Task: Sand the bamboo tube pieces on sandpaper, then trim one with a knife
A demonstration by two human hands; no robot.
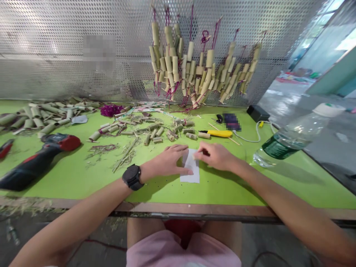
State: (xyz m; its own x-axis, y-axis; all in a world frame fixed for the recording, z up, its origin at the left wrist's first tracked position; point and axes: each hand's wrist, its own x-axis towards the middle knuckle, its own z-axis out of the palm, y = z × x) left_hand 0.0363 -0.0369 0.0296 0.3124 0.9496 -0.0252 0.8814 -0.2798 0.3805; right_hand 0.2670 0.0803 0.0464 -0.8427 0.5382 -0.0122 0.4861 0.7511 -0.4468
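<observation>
A small white sheet (191, 177) lies on the green tabletop (167, 191) in front of me. My left hand (169, 160), below a black watch (132, 177), rests flat on the sheet's left side with thumb and fingers apart. At the sheet's right edge, my right hand (214, 155) has its fingers curled and closed on a small pale piece (196, 155), too small to name. Short cut bamboo pieces (159, 132) lie just beyond my hands, near a yellow-handled knife (221, 132).
A power tool (41, 159) lies at the left, before a bamboo pile (36, 113). A tilted water bottle (289, 139) is at the right, near a black box (257, 113) and white cable. Strung bamboo (205, 78) hangs on the perforated metal panel (111, 81).
</observation>
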